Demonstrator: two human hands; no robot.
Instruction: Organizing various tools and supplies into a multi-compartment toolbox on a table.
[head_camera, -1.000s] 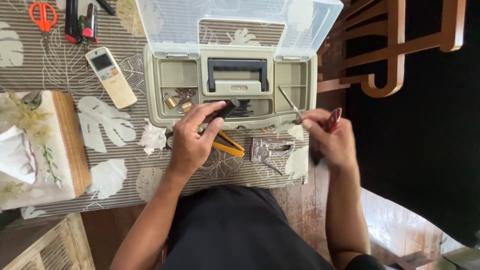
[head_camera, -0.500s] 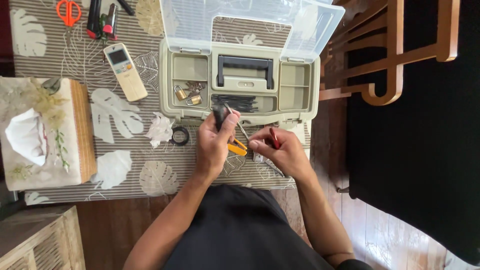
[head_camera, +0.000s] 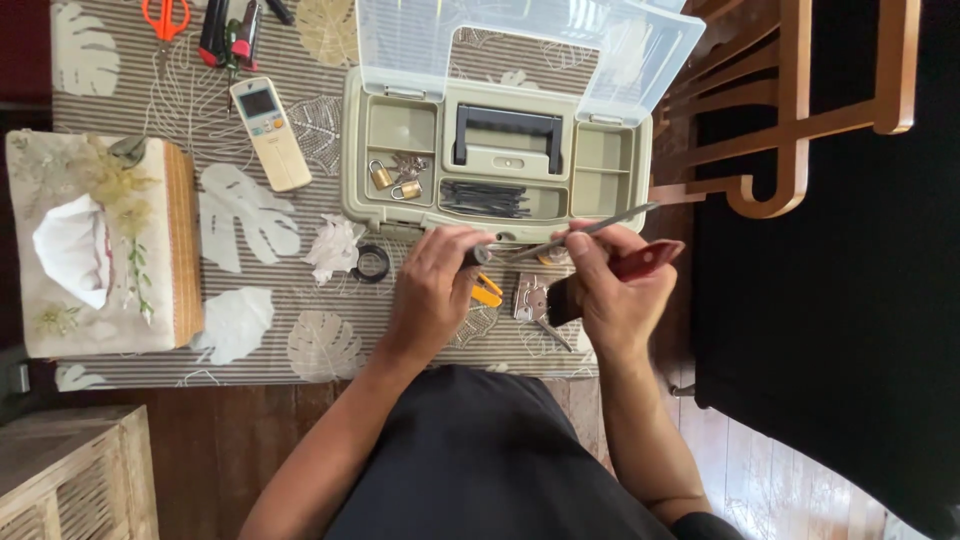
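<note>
My left hand (head_camera: 430, 290) grips a small black handle (head_camera: 478, 255) just in front of the open beige toolbox (head_camera: 365, 205). My right hand (head_camera: 612, 292) pinches a thin metal rod (head_camera: 592, 231) that slants up to the right, its lower end meeting the black handle. A red-handled tool (head_camera: 647, 259) is tucked in the same hand. Under the hands lie a yellow-orange tool (head_camera: 487, 291) and a metal stapler-like tool (head_camera: 528, 298). The toolbox tray holds padlocks (head_camera: 385, 177) and black nails (head_camera: 485, 198).
The toolbox's clear lid (head_camera: 520, 40) stands open at the back. A remote control (head_camera: 270, 133), orange scissors (head_camera: 165, 15), a black tape ring (head_camera: 372, 263), crumpled paper (head_camera: 335, 246) and a tissue box (head_camera: 100, 245) lie left. A wooden chair (head_camera: 790, 110) stands right.
My right hand swung the metal rod from the right in toward the black handle, then tilted it flatter. My left hand lifted the black handle out of the toolbox toward me.
</note>
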